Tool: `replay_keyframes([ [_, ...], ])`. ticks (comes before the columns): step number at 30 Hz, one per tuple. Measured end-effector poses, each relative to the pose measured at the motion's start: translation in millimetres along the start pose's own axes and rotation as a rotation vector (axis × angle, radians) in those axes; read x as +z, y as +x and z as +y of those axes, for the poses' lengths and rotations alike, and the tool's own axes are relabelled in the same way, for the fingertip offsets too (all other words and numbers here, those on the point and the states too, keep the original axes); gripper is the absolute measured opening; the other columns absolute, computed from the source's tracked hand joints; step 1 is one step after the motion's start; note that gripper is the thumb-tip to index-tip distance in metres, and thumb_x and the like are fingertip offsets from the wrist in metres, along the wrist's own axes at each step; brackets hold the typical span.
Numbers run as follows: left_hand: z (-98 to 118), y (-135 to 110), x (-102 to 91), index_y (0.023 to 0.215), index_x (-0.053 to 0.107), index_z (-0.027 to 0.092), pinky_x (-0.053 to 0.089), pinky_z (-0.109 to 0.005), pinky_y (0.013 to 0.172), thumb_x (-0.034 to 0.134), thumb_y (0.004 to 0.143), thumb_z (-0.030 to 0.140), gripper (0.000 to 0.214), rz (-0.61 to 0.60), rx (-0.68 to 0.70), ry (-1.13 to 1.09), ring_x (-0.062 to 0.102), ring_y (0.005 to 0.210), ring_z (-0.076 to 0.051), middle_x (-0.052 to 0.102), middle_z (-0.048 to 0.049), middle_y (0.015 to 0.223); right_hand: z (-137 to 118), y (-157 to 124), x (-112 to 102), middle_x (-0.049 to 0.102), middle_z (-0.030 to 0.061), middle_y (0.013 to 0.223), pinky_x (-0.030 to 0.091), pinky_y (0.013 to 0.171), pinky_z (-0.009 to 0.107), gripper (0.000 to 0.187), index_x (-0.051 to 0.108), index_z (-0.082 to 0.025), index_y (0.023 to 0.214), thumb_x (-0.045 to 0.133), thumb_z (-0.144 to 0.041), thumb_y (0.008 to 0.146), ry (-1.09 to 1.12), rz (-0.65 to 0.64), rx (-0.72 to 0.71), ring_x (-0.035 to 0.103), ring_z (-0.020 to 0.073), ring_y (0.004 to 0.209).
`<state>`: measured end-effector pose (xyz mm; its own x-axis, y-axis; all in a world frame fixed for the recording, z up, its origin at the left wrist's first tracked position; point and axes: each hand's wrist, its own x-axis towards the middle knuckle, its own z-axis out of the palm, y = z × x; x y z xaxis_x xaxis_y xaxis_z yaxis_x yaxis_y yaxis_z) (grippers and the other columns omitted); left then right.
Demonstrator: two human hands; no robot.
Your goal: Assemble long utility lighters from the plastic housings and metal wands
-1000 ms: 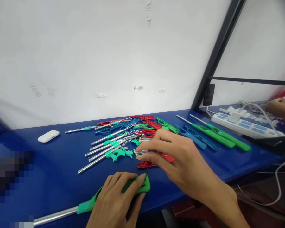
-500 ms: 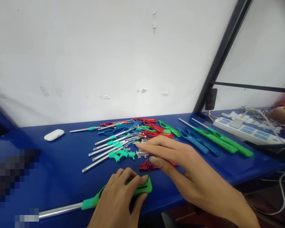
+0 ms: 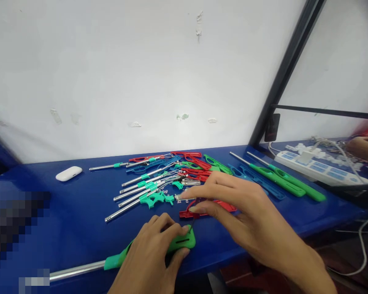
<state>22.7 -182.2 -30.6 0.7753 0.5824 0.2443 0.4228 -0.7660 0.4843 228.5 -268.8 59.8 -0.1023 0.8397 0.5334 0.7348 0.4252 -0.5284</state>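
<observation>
My left hand [image 3: 155, 249] is wrapped round the handle of a green long-reach lighter [image 3: 188, 241] and presses it on the blue table. The lighter's metal tube points to the left. My right hand [image 3: 233, 204] pinches a small screwdriver [image 3: 193, 222], whose dark handle is mostly hidden by the fingers. Its thin shaft reaches down to the end of the green handle. Behind, a red half shell [image 3: 184, 214] is partly covered by my right hand. Several metal lighter tubes [image 3: 131, 202] with teal collars and loose teal triggers [image 3: 153, 200] lie beyond my hands.
Red, green and blue shells [image 3: 199, 173] are piled at the back. To the right lie two green lighters [image 3: 282, 183] and blue shells [image 3: 248, 179]. A white case [image 3: 69, 173] sits at left. Past a black post [image 3: 282, 77] are a power strip [image 3: 319, 167] and another person's hand [image 3: 363, 147].
My right hand's fingers have curled and shifted around the screwdriver handle, uncovering more of the red shell. The left hand still holds the lighter in place.
</observation>
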Motion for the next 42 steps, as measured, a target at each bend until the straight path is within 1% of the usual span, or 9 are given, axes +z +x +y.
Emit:
replay_keyframes([
  [3, 0, 4, -1.3, 0.112, 0.074, 0.035, 0.061, -0.041, 0.089, 0.069, 0.094, 0.02, 0.024, 0.016, -0.006, -0.036, 0.072, 0.101, -0.024, 0.07, -0.0003, 0.111, -1, 1, 2, 0.06, -0.002, 0.093, 0.047, 0.069, 0.024, 0.016, 0.079, -0.03, 0.115, 0.065, -0.03, 0.106, -0.068, 0.062, 0.021, 0.059, 0.0114, 0.079],
  [6, 1, 8, -2.6, 0.108, 0.074, 0.033, 0.061, -0.042, 0.085, 0.07, 0.092, 0.018, 0.022, -0.012, -0.029, -0.041, 0.072, 0.097, -0.025, 0.069, -0.0006, 0.108, -3, -1, 0, 0.066, -0.0021, 0.113, 0.05, 0.085, 0.023, 0.035, 0.07, -0.036, 0.134, 0.055, -0.017, 0.108, 0.05, -0.042, 0.025, 0.064, 0.0115, 0.097],
  [9, 1, 10, -3.5, 0.104, 0.074, 0.032, 0.06, -0.042, 0.082, 0.072, 0.088, 0.016, 0.023, -0.045, -0.055, -0.037, 0.072, 0.094, -0.026, 0.068, -0.0007, 0.105, -3, -2, 0, 0.065, -0.0032, 0.103, 0.05, 0.081, 0.023, 0.051, 0.065, -0.039, 0.141, 0.048, -0.005, 0.106, 0.081, -0.087, 0.003, 0.064, 0.0107, 0.09],
  [17, -6, 3, -2.2, 0.111, 0.074, 0.034, 0.061, -0.039, 0.086, 0.07, 0.093, 0.02, 0.023, 0.012, 0.005, -0.055, 0.072, 0.098, -0.024, 0.07, -0.0009, 0.111, -2, 5, 8, 0.066, -0.0031, 0.089, 0.047, 0.069, 0.023, 0.007, 0.072, -0.026, 0.095, 0.072, -0.03, 0.101, -0.062, 0.056, 0.072, 0.063, 0.0112, 0.077],
  [27, -1, 9, -4.9, 0.116, 0.07, 0.033, 0.061, -0.04, 0.083, 0.062, 0.099, 0.031, 0.019, 0.034, 0.023, -0.066, 0.072, 0.099, -0.025, 0.072, -0.0026, 0.113, -2, 15, 31, 0.05, -0.0094, 0.059, 0.031, 0.048, 0.022, 0.05, 0.046, -0.023, 0.069, 0.084, -0.051, 0.086, 0.208, 0.07, 0.179, 0.041, 0.008, 0.052],
  [32, 7, 16, -0.2, 0.1, 0.071, 0.028, 0.058, -0.029, 0.072, 0.046, 0.107, 0.026, 0.026, 0.142, 0.07, -0.169, 0.072, 0.085, -0.018, 0.073, 0.0, 0.097, -5, 13, 28, 0.054, -0.0091, 0.06, 0.035, 0.05, 0.022, 0.044, 0.053, -0.023, 0.072, 0.085, -0.05, 0.086, 0.153, 0.075, 0.168, 0.046, 0.0088, 0.054],
  [35, 7, 18, 1.9, 0.092, 0.07, 0.027, 0.056, -0.027, 0.068, 0.047, 0.107, 0.023, 0.028, 0.206, 0.12, -0.161, 0.07, 0.08, -0.017, 0.072, 0.0011, 0.089, -5, 10, 16, 0.073, -0.0044, 0.091, 0.05, 0.07, 0.023, 0.016, 0.072, -0.027, 0.098, 0.08, -0.039, 0.093, 0.129, 0.07, 0.064, 0.065, 0.013, 0.081],
  [38, 4, 19, 3.5, 0.091, 0.07, 0.027, 0.057, -0.029, 0.072, 0.05, 0.106, 0.022, 0.026, 0.194, 0.137, -0.142, 0.07, 0.084, -0.019, 0.071, 0.0002, 0.09, -3, 8, 9, 0.078, -0.0043, 0.117, 0.054, 0.088, 0.022, 0.02, 0.073, -0.031, 0.122, 0.065, -0.024, 0.104, 0.203, 0.039, -0.004, 0.07, 0.0133, 0.107],
  [42, 3, 18, 4.5, 0.094, 0.072, 0.027, 0.057, -0.03, 0.075, 0.048, 0.106, 0.02, 0.028, 0.164, 0.133, -0.116, 0.071, 0.087, -0.02, 0.071, -0.0016, 0.094, -2, 12, 14, 0.078, -0.0082, 0.096, 0.053, 0.08, 0.018, 0.016, 0.075, -0.028, 0.105, 0.069, -0.013, 0.1, 0.153, 0.118, 0.011, 0.072, 0.0081, 0.087],
])
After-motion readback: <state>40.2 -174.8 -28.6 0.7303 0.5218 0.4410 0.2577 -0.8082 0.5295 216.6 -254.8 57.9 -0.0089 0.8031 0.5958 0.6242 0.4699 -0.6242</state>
